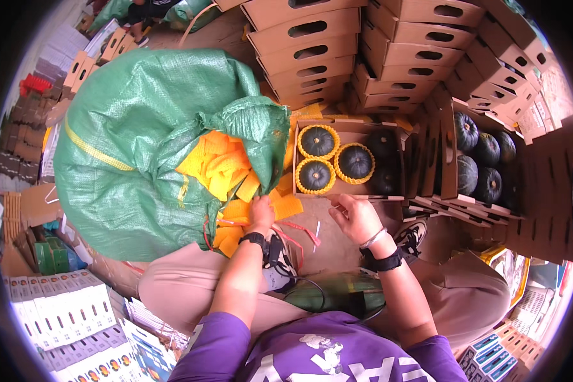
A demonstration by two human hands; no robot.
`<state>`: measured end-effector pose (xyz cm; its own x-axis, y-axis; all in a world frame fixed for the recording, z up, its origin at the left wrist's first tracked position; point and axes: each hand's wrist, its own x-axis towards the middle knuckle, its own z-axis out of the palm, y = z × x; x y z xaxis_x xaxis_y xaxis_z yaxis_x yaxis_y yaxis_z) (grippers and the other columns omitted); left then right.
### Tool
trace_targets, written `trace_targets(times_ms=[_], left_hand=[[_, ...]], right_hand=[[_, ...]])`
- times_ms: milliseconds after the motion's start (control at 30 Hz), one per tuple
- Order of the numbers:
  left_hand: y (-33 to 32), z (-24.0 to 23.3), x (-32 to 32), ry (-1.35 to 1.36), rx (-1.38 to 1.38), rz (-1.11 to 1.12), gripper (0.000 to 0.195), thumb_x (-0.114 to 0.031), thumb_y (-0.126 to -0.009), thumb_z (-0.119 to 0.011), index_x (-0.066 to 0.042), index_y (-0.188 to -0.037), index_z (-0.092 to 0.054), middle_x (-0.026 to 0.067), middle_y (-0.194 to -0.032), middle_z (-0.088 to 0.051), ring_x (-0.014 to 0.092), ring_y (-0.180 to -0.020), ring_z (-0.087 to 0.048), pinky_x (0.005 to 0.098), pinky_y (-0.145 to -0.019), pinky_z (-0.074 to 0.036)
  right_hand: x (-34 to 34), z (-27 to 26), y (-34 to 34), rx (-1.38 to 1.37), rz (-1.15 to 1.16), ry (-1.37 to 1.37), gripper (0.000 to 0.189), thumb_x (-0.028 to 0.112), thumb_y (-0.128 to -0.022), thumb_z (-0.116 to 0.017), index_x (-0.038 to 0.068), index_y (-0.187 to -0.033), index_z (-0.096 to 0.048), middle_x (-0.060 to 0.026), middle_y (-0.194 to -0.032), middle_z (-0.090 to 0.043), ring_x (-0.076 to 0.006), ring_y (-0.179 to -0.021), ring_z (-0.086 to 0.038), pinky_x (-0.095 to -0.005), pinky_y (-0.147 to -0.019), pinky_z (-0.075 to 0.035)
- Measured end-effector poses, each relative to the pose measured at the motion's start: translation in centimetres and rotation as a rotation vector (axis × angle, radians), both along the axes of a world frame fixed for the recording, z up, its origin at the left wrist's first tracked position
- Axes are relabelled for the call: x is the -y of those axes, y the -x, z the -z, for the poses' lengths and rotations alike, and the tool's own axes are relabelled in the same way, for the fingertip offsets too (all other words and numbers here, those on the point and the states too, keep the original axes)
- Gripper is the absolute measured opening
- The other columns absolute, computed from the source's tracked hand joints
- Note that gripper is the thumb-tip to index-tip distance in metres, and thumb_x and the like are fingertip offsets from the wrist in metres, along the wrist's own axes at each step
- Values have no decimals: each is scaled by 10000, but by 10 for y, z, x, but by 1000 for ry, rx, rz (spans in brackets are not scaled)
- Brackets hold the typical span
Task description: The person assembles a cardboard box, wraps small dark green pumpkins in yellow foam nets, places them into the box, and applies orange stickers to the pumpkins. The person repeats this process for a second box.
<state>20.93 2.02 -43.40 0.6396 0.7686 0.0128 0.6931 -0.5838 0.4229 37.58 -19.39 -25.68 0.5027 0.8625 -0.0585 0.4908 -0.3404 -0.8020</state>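
A large green woven sack (138, 105) lies on its side, its mouth spilling yellow-orange foam net sleeves (219, 162). My left hand (261, 214) is at the lower edge of the mouth, fingers curled against the sleeves; whether it grips one is unclear. To the right stands an open cardboard box (348, 125) with several dark green squashes (316, 141). Three of them wear yellow foam nets; those on the right side are bare and in shadow. My right hand (355, 218) hovers by the box's near edge, fingers loosely bent, with nothing seen in it.
Tall stacks of cardboard boxes (305, 47) rise behind. At the right, another box holds bare squashes (488, 185). Red plastic strapping (298, 231) lies on the floor between my feet. White printed cartons (62, 310) stand at the lower left. Part of another person (143, 19) shows at the top left.
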Motion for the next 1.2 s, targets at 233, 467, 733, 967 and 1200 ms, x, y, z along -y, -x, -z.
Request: trace_targets(times_ms=[233,467,733,967,1200], left_hand=[[-31,-85,-9,130,205,32,107,-70,-681,-632,-29,-691,-534,148,-707,-603,307,-680,-604,383,-621,-460],[-1,-9,9,28,29,107,526,-181,-668,-751,25,-1120,-577,207,-1065,-612,347,-1018,-569,400,-908,-439],[-39,-106,9,196,315,22,286,-24,-743,-571,-14,-1029,-554,214,-937,-627,362,-862,-618,395,-762,-487],[-45,-225,98,788,262,505,136,-25,-873,-577,-3,-1007,-585,38,-764,-626,84,-672,-593,238,-577,-476],[-42,-209,101,1349,198,476,310,-193,-796,-726,30,-964,-592,24,-803,-634,108,-726,-602,246,-667,-495]], right_hand=[[1,8,20,-171,110,-26,350,223,-788,-601,3,-1060,-620,-196,-928,-654,-321,-869,-642,-379,-773,-506],[24,6,30,-205,21,69,384,246,-799,-594,5,-1098,-606,-186,-904,-665,-326,-851,-644,-379,-778,-500],[44,13,31,-241,195,103,498,262,-802,-608,44,-1237,-505,-212,-1026,-634,-343,-950,-613,-398,-843,-479],[36,-15,18,-416,131,-390,380,189,-764,-689,37,-1096,-585,-175,-894,-646,-169,-816,-640,-273,-731,-497],[54,-20,0,-1113,472,-607,229,154,-812,-656,-19,-960,-629,-84,-859,-671,-128,-756,-633,-262,-701,-488]])
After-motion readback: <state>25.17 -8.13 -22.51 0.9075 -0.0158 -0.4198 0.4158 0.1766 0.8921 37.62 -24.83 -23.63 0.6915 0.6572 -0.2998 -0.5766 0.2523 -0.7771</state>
